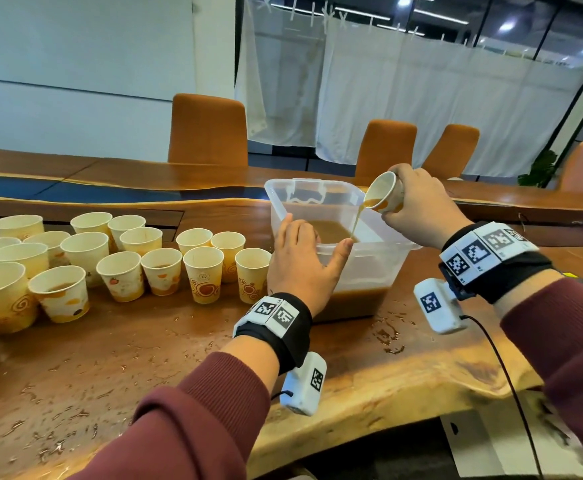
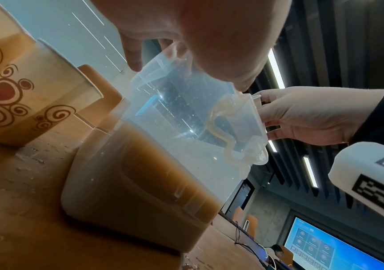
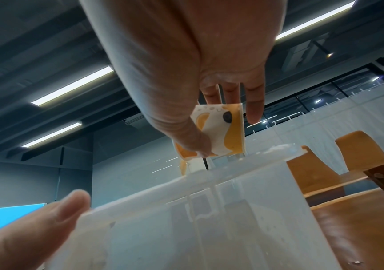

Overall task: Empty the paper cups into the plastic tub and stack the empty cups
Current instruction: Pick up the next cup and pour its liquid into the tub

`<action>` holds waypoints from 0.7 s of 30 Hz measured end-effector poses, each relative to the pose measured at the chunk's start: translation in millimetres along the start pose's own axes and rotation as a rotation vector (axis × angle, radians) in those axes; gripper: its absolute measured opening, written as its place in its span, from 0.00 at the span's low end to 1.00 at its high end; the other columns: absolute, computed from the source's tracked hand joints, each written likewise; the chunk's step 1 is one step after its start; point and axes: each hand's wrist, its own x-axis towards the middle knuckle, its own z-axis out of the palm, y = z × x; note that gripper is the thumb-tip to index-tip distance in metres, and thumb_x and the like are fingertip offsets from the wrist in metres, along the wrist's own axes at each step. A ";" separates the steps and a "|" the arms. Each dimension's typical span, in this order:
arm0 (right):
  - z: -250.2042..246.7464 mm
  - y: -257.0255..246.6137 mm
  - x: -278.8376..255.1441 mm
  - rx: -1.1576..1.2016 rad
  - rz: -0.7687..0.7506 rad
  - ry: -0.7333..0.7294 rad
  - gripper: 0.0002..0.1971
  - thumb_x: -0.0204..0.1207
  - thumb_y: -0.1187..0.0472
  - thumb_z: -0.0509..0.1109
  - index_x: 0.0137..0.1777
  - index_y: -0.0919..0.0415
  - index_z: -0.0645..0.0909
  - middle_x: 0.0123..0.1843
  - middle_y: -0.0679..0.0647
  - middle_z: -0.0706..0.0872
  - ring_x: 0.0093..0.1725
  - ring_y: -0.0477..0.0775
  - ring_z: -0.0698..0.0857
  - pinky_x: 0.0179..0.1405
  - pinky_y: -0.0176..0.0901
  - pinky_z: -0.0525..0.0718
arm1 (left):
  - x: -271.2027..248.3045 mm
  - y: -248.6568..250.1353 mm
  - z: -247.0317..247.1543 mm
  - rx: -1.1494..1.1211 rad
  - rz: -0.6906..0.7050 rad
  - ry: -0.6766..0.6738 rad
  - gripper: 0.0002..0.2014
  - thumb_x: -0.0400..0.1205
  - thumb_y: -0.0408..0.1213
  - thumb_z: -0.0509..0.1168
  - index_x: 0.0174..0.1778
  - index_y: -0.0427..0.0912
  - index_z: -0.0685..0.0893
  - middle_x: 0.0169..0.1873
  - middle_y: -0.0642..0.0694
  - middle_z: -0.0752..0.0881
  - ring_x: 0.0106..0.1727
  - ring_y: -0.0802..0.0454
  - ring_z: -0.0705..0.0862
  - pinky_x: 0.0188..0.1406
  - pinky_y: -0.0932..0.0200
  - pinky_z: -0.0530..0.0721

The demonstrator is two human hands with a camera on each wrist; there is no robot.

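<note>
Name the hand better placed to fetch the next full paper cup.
Left hand: it only rests on the clear plastic tub beside the standing cups, while the right hand grips the pouring paper cup.

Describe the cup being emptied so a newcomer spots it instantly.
Find the clear plastic tub on the wooden table. Above its far right corner, the right hand grips one paper cup. Only this cup is tipped and pouring; the others stand upright at left.

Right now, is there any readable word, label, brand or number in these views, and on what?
None can be read.
Wrist bands: square black-and-white marker codes, with tiny characters beside them, too small to read.
Paper cups: swirl and fruit prints only, no words.
Blue screen: icons with captions, too blurred to read.
Plastic tub: no label visible.
</note>
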 end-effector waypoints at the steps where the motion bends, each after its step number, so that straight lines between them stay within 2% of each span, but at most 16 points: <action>1: -0.2 -0.3 -0.3 -0.006 -0.001 -0.002 0.31 0.77 0.56 0.78 0.78 0.50 0.70 0.68 0.58 0.78 0.67 0.66 0.77 0.68 0.64 0.80 | 0.0 -0.2 -0.2 0.000 0.000 0.001 0.25 0.83 0.71 0.54 0.52 0.51 0.73 0.69 0.49 0.76 0.85 0.49 0.60 0.78 0.43 0.75; 21: -6.6 -1.1 -4.6 -0.062 -0.018 -0.010 0.31 0.80 0.61 0.76 0.80 0.50 0.68 0.70 0.58 0.76 0.70 0.66 0.73 0.68 0.66 0.77 | 0.2 -0.9 1.4 0.003 0.004 0.007 0.25 0.83 0.71 0.54 0.52 0.51 0.73 0.65 0.50 0.76 0.83 0.49 0.62 0.75 0.42 0.77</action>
